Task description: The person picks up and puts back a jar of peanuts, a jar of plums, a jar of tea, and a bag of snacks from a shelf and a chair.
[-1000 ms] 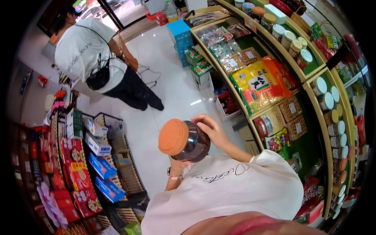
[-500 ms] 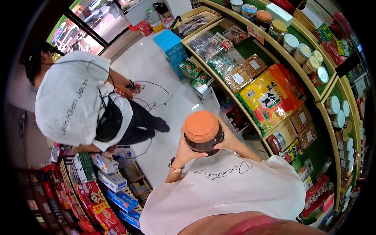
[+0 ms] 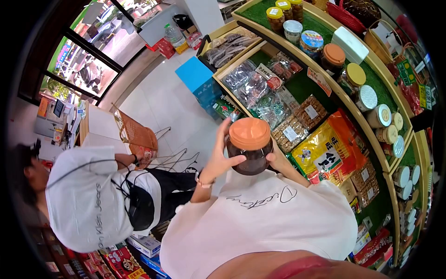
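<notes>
A dark, rounded jar with an orange screw lid (image 3: 250, 135) is held upright in front of my chest. My left hand (image 3: 220, 156) wraps round its left side, the thumb lying across the dark body. On the other side my right hand (image 3: 277, 160) grips the jar, its fingers partly hidden behind it. The lid is on, and the jar's contents are too dark to make out. Just beyond the jar, the slanted shelf carries clear packs of dried food (image 3: 271, 106) and a large yellow and orange snack bag (image 3: 325, 153).
Several lidded jars (image 3: 353, 76) line the upper shelf on the right, a similar orange-lidded one (image 3: 333, 56) among them. A blue box (image 3: 200, 83) stands at the shelf's end. A person in a white shirt (image 3: 88, 200) is at my left, near a brown shopping basket (image 3: 137, 132).
The jar has moved slightly right and up in view, still in both my hands. My view has turned towards the shelf, and the other person appears lower, with the shopping basket now visible.
</notes>
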Demonstrator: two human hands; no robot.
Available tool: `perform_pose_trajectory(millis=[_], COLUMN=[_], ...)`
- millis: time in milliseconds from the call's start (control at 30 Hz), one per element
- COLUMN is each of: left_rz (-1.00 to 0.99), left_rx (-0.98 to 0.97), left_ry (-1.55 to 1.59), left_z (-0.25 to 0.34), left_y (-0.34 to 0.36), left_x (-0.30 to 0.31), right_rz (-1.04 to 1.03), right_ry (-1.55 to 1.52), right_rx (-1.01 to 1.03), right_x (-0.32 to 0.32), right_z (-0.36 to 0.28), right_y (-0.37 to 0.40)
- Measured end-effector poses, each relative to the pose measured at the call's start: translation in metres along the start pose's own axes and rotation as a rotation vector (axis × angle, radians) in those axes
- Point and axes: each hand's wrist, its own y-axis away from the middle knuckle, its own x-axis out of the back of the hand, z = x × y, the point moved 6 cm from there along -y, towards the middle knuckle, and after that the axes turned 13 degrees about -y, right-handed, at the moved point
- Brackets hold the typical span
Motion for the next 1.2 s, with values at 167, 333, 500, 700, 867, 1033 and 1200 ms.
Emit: perform_pose_trajectory(millis=[167, 333, 500, 700, 867, 1033, 1200], left_rz=[-0.316, -0.407, -0.518, -0.341, -0.068, 0.089, 0.207], left_rx=[-0.118, -0.156, -0.427, -0.633, -0.841, -0.923, -1.118], left_ry=[-0.430, -0.643, -0.883, -0.670, -0.739, -0.714, -0.703], left_z=[0.041, 0.053, 0.056, 0.035, 0.027, 0.006, -0.022], left_y=[-0.082, -0.129, -0.168, -0.275, -0.392, -0.521, -0.616], left_x=[0.026, 0.040, 0.065, 0.142, 0.177, 0.167, 0.114], right_rz=[0.027, 0.045, 0.069, 0.214, 0.623, 0.950, 1.310], right_ry=[-0.064, 0.074, 0.064, 0.168, 0.211, 0.141, 0.047], right_rx=[-0.010, 0.118, 0.216, 0.501, 0.653, 0.491, 0.381], right_x=[0.013, 0.008, 0.000, -0.006, 0.035, 0.061, 0.078], right_z=[-0.007, -0.023, -0.025, -0.054, -0.048, 0.012, 0.082], right_y=[-0.046, -0.086, -0.136, -0.241, -0.292, -0.268, -0.219])
